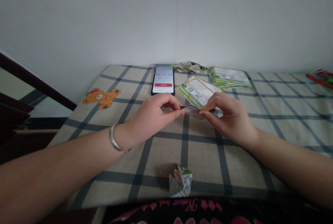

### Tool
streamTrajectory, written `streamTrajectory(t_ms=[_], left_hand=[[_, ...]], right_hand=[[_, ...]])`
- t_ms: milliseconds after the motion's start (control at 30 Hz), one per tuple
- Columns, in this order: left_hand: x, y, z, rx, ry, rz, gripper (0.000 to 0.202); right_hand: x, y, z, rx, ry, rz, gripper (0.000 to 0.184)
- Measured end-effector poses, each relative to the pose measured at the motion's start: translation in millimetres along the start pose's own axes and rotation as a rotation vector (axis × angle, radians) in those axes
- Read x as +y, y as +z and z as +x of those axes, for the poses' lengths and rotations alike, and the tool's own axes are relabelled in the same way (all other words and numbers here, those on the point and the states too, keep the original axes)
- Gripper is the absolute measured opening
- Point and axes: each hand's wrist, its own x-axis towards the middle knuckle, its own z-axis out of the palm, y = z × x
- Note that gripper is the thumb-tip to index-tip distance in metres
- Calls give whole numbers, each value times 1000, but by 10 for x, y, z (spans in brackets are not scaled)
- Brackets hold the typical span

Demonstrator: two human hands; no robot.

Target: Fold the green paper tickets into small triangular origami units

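Observation:
My left hand [153, 114] and my right hand [227, 116] meet above the checked cloth and pinch a small folded piece of printed paper [193, 111] between their fingertips. Both hands are closed on it, the left at its left end, the right at its right end. A silver bangle [114, 139] circles my left wrist. A finished folded paper shape [180, 181] stands on the cloth near the front edge, below my hands.
A phone [163, 80] with a running timer lies at the back. Green printed leaflets lie beside it: a loose sheet [197, 90], a stack [229, 76] and a crumpled one [189, 66]. A bear print [102, 97] marks the cloth [156, 147]. Red-green items [322, 78] lie far right.

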Motion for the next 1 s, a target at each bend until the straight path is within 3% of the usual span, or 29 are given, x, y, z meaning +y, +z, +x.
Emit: streamTrajectory(t_ms=[300,667,833,1000], left_hand=[[56,-25,-7,-75,-55,113,12],[73,-49,-20,-108,30,220,13],[70,-40,-25,-160,183,361,8],[135,-43,-46,-144,277,317,6]], right_hand=[[19,-2,-4,-7,19,3,15],[47,25,-13,4,125,105,15],[24,26,0,-58,78,88,14],[2,35,-1,-142,16,128,13]])
